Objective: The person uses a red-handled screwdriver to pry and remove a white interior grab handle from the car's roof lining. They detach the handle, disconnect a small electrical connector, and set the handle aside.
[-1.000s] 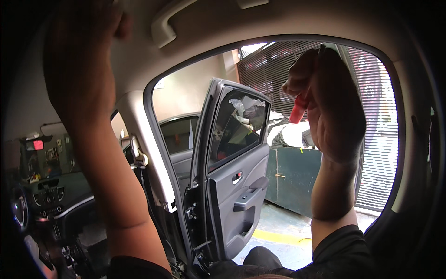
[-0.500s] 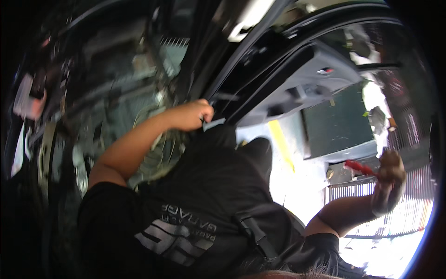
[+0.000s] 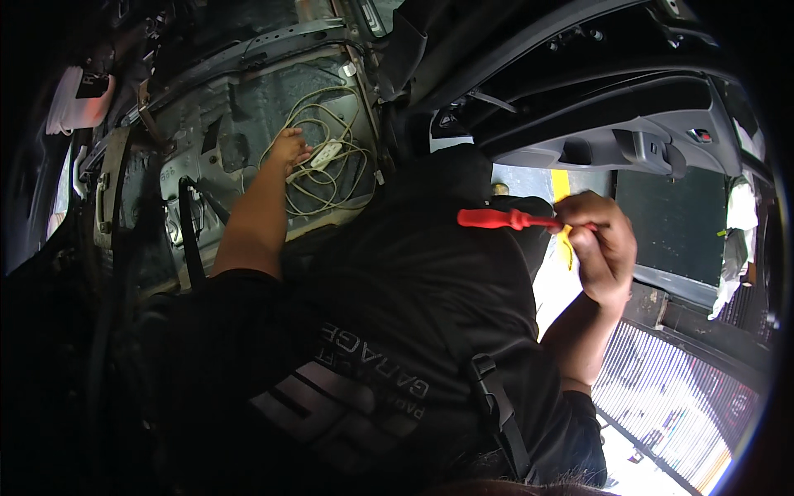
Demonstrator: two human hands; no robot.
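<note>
My right hand [image 3: 604, 246] is raised at the right, its fingers closed round the shaft end of a red-handled screwdriver [image 3: 496, 218]. The handle points left, and the tip is hidden in the hand. A patch of yellow shows beside those fingers; I cannot tell whether it is the floor stripe behind. Reaching into the stripped car interior, my left hand [image 3: 291, 150] has its fingers apart and nothing visible in them. It is over the bare metal floor [image 3: 240, 107], beside a loosely coiled pale cable [image 3: 331, 194] and a white power strip [image 3: 326, 155].
An open car door with a grey inner panel [image 3: 608, 149] stands at the upper right. A dark seat belt [image 3: 401, 54] hangs by the pillar. Beyond the door are a dark green board [image 3: 670, 219] and a ribbed grating [image 3: 670, 388]. A white container [image 3: 83, 99] sits at far left.
My left hand has left the door-side edge and reached over the car floor by the cable. My right hand has brought the screwdriver up and inward. The view has turned.
</note>
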